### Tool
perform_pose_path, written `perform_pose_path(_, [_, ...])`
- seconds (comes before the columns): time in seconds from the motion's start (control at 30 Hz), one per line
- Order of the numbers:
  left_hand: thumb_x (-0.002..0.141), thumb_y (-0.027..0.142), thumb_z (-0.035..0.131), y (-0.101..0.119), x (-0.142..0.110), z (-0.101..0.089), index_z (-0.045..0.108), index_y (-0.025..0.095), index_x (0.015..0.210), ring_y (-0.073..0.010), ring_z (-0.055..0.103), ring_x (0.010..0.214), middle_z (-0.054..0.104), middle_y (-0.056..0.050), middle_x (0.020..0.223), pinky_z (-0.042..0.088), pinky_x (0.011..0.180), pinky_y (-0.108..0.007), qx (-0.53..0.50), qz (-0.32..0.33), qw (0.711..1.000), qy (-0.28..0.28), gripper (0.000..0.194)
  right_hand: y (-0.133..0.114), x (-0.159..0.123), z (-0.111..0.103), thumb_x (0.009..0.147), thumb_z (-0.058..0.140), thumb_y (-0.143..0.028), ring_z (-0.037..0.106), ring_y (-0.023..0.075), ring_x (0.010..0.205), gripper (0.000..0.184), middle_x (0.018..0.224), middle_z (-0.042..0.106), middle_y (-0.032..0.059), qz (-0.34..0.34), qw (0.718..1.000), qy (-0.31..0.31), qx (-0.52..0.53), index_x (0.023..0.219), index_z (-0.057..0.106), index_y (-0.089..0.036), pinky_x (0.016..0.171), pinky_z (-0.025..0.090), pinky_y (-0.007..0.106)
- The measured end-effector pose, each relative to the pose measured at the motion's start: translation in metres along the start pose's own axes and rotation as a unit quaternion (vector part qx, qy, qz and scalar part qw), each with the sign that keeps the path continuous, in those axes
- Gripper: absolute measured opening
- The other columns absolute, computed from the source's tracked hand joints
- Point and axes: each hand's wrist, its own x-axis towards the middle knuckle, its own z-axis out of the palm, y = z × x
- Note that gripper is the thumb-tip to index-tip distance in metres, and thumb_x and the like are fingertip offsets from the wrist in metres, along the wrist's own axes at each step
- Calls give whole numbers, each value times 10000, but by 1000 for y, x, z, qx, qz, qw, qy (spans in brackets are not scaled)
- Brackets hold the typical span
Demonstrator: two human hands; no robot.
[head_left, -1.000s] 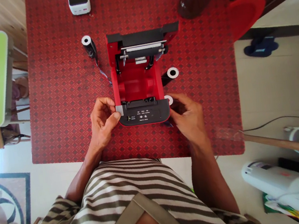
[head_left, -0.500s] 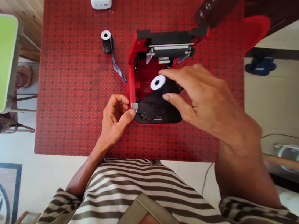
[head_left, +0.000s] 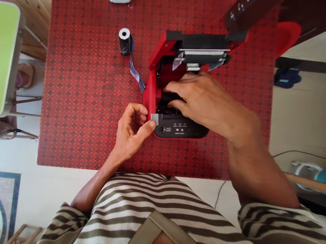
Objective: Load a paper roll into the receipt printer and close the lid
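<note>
The black roll (head_left: 169, 97), grasped between thumb and fingers of the right grip (head_left: 203, 98), lies within the bay of the open printer (head_left: 170, 133); it could wedge or sit crooked there, since the hand covers most of the opening and hides the roll's far end. Letting go while it tilts might drop one end against the bay wall. The raised lid (head_left: 205, 43), just beyond the right grip's knuckles, could knock them if it tipped down. Too much sideways push from the left grip (head_left: 132, 132) might make the printer skid on the table (head_left: 85, 88), tugging the loose strip (head_left: 135, 74) that runs from a second roll (head_left: 125, 43), beyond the left grip, to the printer's side. In pose, the right forearm reaches inward, wrist arched, palm down, thumb nearer the body; the left fingers curl beside the red wall, thumb on the grey patch (head_left: 155, 119), though whether they pinch it I cannot tell.
</note>
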Motion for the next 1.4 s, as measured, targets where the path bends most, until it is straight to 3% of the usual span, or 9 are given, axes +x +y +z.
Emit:
perform_pose_path(0.33, [914, 855, 1067, 2, 6, -1, 685, 279, 1099, -162, 550, 772, 670, 31, 907, 525, 730, -321, 15, -6, 1000, 10, 716, 15, 2, 28, 1074, 767, -197, 847, 357, 1040, 152, 1041, 900, 100, -34, 991, 117, 62, 1104, 870, -304, 1057, 725, 564])
perform_pose_path(0.53, [914, 888, 1060, 1, 5, -1, 681, 279, 1119, -175, 567, 786, 669, 23, 918, 531, 733, -332, 9, -14, 1000, 4, 746, 5, -24, -10, 1202, 655, -198, 894, 362, 1145, 305, 1179, 952, 88, -37, 986, 102, 130, 1266, 932, -311, 1113, 729, 573])
perform_pose_path(0.67, [935, 843, 1075, 0, 5, -3, 694, 273, 1118, -172, 586, 796, 691, 18, 935, 527, 734, -325, 8, -2, 1000, 4, 710, 2, -51, -38, 1300, 687, -459, 928, 345, 1257, 319, 1386, 986, 60, -56, 974, 97, 197, 1455, 942, -346, 1188, 741, 553])
perform_pose_path(0.83, [930, 896, 1062, 0, 5, -5, 695, 275, 1117, -176, 593, 796, 693, 19, 934, 530, 739, -338, 19, -5, 1000, 0, 745, 4, -60, -36, 1217, 813, -382, 921, 379, 1277, 188, 1380, 990, 19, -55, 967, 94, 229, 1314, 971, -407, 1186, 757, 634])
perform_pose_path(1.03, [1118, 797, 972, 12, 4, -9, 793, 280, 1214, -195, 685, 877, 783, -26, 1074, 578, 799, -393, 53, 74, 996, 18, 555, -9, -65, -30, 1265, 764, -296, 877, 347, 1083, 267, 1176, 957, 38, -40, 968, 199, 147, 1156, 973, -422, 996, 758, 626])
perform_pose_path(1.13, [1237, 740, 846, 31, 26, -15, 849, 367, 1467, -251, 758, 1104, 831, -45, 1293, 639, 996, -486, 146, 192, 969, 44, 438, -16, -73, -23, 1269, 761, -264, 851, 331, 1036, 273, 1142, 937, 57, -38, 965, 229, 124, 1185, 979, -406, 943, 750, 593])
perform_pose_path(1.2, [1205, 873, 796, 46, 54, -17, 829, 429, 1659, -319, 772, 1318, 846, -56, 1540, 655, 1091, -556, 222, 320, 920, 46, 636, -18, -79, -16, 1255, 758, -190, 848, 314, 1022, 282, 1129, 937, 53, -59, 959, 250, 123, 1248, 970, -376, 924, 748, 547])
perform_pose_path(1.3, [1155, 889, 863, 65, 97, -15, 810, 464, 1654, -390, 702, 1675, 764, -37, 1818, 648, 1320, -581, 270, 294, 917, -3, 657, -21, -88, -6, 1232, 732, -91, 859, 310, 1061, 358, 1181, 946, 60, -73, 956, 260, 117, 1368, 945, -344, 955, 752, 521])
perform_pose_path(1.4, [1133, 969, 813, 76, 121, -9, 809, 411, 1614, -378, 783, 1634, 817, -46, 1724, 672, 1357, -580, 265, 260, 925, -84, 737, -24, -94, -1, 1231, 702, -79, 871, 326, 1111, 404, 1263, 952, 74, -61, 959, 257, 107, 1430, 928, -348, 1011, 756, 552])
